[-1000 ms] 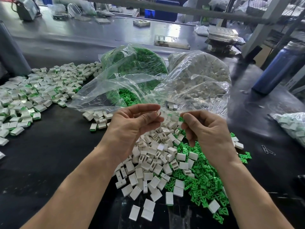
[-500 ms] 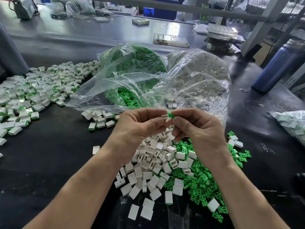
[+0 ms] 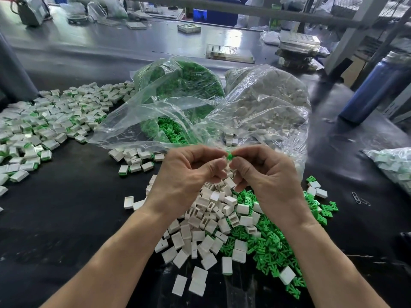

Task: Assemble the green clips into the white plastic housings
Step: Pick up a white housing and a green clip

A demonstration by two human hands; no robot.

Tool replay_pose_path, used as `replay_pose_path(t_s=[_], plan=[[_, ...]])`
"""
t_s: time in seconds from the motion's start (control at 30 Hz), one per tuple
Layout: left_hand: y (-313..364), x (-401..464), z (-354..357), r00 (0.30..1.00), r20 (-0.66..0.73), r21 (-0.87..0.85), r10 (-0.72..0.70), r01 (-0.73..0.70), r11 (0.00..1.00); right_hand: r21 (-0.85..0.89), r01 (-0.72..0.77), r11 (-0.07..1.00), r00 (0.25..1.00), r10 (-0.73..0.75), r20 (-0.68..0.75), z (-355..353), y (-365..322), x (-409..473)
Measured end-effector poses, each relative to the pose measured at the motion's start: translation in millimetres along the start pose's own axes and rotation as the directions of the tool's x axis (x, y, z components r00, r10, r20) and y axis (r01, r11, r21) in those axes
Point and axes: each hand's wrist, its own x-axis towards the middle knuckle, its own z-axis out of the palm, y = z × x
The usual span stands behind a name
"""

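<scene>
Two bare hands meet above the middle of the black worktable (image 3: 66, 218), fingertips pressed together around one part. The right hand (image 3: 264, 176) pinches a green clip (image 3: 230, 156) between thumb and forefinger. The left hand (image 3: 189, 174) is curled with its thumb and fingers closed toward that clip; a sliver of white shows there, but I cannot tell whether it is a housing held in the hand or one of the pile behind.

Below the hands lies a loose heap of white plastic housings (image 3: 200, 230), and just right of it, partly under it, a spread of loose green clips (image 3: 271, 247). Far of the hands sit two open clear bags: the left bag of green clips (image 3: 182, 85) and the right bag of white housings (image 3: 266, 92). At far left a wide scatter of assembled pieces (image 3: 44, 121), white with green ends, covers the table. A blue bottle (image 3: 375, 85) stands at far right, and paper clips (image 3: 360, 199) lie near the right edge.
</scene>
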Motion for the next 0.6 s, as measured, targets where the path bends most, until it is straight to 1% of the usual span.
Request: replay_pose_path(t_s=[0.13, 0.23, 0.33, 0.47, 0.6], plan=[[-2.1, 0.0, 0.0, 1.0, -0.003, -0.005, 0.006, -0.006, 1.0, -0.061, 0.01, 0.998, 1.0, -0.008, 0.021, -0.8, -0.1, -0.7], [-3.1, -0.1, 0.1, 1.0, -0.029, -0.047, 0.001, -0.003, 0.999, -0.101, 0.005, 0.995, 0.998, 0.0, 0.055, 0.5, 1.0, -1.8], [-4.8, 0.7, 0.9, 0.999, -0.041, -0.075, -0.007, 0.004, 0.997, -0.126, 0.004, 0.992, 0.998, 0.003, 0.055, 0.4, 1.9, -1.9], [-7.6, 1.4, 1.3, 1.0, -0.02, -0.057, -0.004, 0.003, 0.998, -0.159, 0.006, 0.987, 0.998, 0.004, 0.063, -2.9, 0.9, -1.8], [-6.7, 0.3, 0.6, 0.999, -0.035, -0.054, -0.003, 0.001, 0.999, -0.209, 0.022, 0.978, 0.997, -0.005, 0.082, -3.3, -0.6, -2.4]])
